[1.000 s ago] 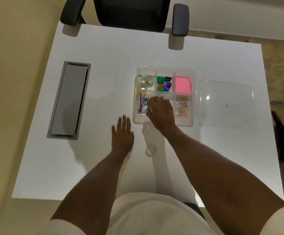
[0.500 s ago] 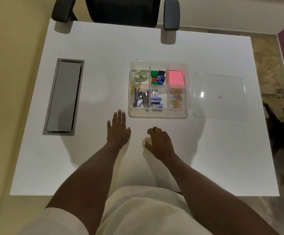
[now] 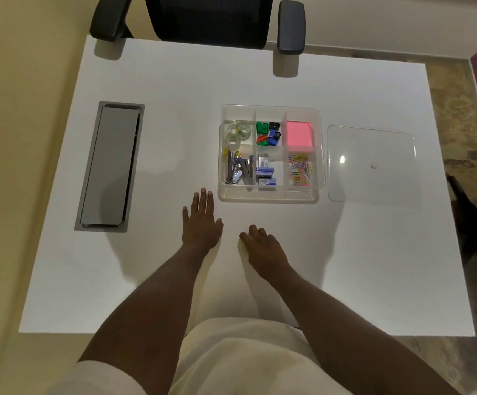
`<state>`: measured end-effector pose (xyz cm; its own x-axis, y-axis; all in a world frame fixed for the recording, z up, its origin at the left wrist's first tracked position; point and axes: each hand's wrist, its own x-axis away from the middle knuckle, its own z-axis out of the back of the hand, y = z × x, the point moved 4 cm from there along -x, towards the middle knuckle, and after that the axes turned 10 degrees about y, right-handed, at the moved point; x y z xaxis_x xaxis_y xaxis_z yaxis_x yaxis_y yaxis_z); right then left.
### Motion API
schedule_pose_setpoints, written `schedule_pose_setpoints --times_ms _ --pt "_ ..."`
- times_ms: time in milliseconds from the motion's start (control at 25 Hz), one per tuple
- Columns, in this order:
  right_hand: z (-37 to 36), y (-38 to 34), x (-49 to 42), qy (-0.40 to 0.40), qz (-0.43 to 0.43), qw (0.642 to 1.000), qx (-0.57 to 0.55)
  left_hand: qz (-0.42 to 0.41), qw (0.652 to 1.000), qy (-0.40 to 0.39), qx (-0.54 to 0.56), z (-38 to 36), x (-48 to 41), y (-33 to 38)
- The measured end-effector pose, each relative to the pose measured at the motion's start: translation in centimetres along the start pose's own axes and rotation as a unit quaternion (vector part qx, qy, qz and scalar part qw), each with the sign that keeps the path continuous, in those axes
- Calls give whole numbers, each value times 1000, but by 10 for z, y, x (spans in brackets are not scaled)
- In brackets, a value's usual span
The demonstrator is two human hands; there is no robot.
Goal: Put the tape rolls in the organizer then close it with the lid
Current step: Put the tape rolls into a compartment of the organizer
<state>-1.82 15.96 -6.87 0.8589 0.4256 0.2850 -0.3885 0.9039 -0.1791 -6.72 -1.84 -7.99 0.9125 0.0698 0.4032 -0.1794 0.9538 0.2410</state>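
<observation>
On the table's (image 3: 146, 280) near side, right hand (image 3: 263, 246) cupped over something (last tape roll? hidden, grip unclear); organizer (image 3: 268, 196) straight ahead, tape compartment (image 3: 235, 132) far-left; left hand (image 3: 201, 223) flat, empty; lid (image 3: 371, 163) right.

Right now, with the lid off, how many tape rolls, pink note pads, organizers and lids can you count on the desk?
tape rolls: 3, all in the organizer's far-left compartment
pink note pad: 1
organizer: 1
lid: 1
Total: 6
Anything under the curled right hand is hidden and not counted.
</observation>
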Motion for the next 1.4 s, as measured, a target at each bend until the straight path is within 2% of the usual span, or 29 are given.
schedule_pose_setpoints --times_ms 120,280,360,600,880,1120,1400 --pt "13 6 -8 43 -7 999 -25 1 1000 3 2 -2 0 -1" --pt "47 13 -27 178 54 981 -50 5 1000 16 -2 -4 0 -2" --pt "66 18 -43 211 63 974 -49 2 1000 24 -2 -5 1 -3" --pt "128 48 -118 264 -18 959 -100 1 999 45 18 -9 1 -3" --pt "170 64 -192 246 -63 957 -137 1 999 44 15 -15 -3 -5" --pt "170 65 -235 160 -128 978 -49 1 998 58 22 -22 -6 -9" --pt "152 70 -241 79 -166 983 -13 -3 999 49 20 -27 -1 -3"
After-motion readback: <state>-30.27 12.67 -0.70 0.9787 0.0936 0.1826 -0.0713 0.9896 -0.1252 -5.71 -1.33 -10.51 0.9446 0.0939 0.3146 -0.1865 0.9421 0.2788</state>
